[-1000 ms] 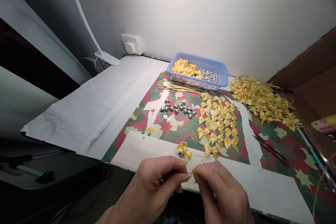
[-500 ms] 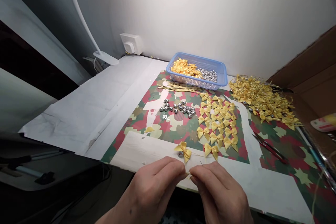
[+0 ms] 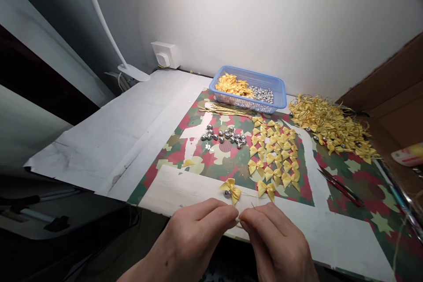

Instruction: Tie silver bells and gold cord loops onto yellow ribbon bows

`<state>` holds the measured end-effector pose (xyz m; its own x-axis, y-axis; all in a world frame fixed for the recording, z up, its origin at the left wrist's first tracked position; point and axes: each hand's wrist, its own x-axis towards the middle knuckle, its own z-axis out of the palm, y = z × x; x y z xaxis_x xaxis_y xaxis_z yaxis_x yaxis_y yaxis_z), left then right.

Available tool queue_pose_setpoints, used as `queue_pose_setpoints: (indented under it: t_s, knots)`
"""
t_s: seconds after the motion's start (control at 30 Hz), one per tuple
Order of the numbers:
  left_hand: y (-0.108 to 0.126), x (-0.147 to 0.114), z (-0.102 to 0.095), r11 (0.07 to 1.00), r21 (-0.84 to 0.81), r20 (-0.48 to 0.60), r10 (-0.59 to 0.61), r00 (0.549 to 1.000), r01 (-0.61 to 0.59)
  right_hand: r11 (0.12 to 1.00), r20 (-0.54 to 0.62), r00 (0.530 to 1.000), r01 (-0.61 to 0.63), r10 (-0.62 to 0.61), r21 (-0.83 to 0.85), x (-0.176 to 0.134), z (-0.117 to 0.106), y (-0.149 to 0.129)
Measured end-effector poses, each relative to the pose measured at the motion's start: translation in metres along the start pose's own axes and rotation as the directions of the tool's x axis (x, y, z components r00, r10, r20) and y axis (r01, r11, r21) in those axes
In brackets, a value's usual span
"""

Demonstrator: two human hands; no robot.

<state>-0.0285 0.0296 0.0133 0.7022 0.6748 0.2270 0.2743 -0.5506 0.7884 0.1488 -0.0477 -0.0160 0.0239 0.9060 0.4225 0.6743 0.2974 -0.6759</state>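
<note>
My left hand [image 3: 201,224] and my right hand [image 3: 279,233] meet at the table's front edge, fingertips pinched almost together. Between them is a thin pale cord [image 3: 238,224], mostly hidden by the fingers. A fine dark needle [image 3: 253,205] pokes up from the right fingertips. Just beyond the hands lies a yellow ribbon bow [image 3: 234,191] with a silver jingle bell [image 3: 228,194] at its left side. Another yellow bow [image 3: 266,189] sits to its right, and a light strand runs between the two.
Behind are loose silver bells [image 3: 231,135], rows of bows [image 3: 273,158] and gold cords [image 3: 228,109]. A blue basket [image 3: 280,92] holds bows and bells. Heaped corded bows [image 3: 330,128] and dark scissors [image 3: 340,187] lie right. A lamp [image 3: 134,73] stands left.
My left hand has shifted slightly right, so the fingertips of both hands are closer together. Both remain pinched, and the bows and bells have not moved.
</note>
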Motion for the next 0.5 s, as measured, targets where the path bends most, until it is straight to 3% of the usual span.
queue_pose_setpoints:
  t_s: [0.37,0.5]
  knots:
    - [-0.0057,-0.0033,0.0038,0.988,0.097,-0.047,0.126,0.991,-0.121,0.999,-0.007,1.000,0.018,-0.018,0.033,-0.0025,-0.0003,0.0044]
    - [-0.0001,-0.0010,-0.0010,0.995,0.073,0.033,0.068,0.997,-0.070,0.998,0.024,0.998,0.054,-0.055,0.010,-0.0035,-0.0015,0.0066]
